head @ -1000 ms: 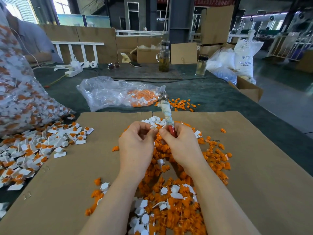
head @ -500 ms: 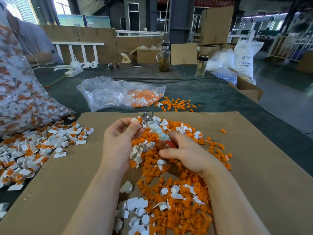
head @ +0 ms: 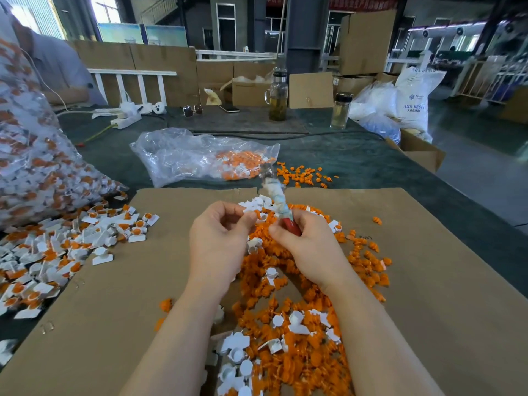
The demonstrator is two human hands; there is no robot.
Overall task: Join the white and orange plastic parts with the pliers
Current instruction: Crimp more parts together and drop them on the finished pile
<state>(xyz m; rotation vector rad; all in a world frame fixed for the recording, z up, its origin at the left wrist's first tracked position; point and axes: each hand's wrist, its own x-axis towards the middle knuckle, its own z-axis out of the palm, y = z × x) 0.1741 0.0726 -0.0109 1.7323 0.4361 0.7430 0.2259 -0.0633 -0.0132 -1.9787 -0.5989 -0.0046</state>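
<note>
Right grip (head: 307,244) clenched round red-handled cloth-wrapped pliers (head: 281,205), left grip (head: 220,238) pinching small orange plastic part (head: 258,215); looks mid-fitting, next probably pliers squeeze.

bare cardboard (head: 428,281) right, joined-parts pile (head: 57,252) and bag (head: 34,167) crowd left

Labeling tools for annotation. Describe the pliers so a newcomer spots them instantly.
Start at the cardboard sheet and its orange-and-white parts heap. Above it, the right hand grips the pliers: the only long tool, red handle, cloth-wrapped shaft, blurred metal tip pointing away.
</note>
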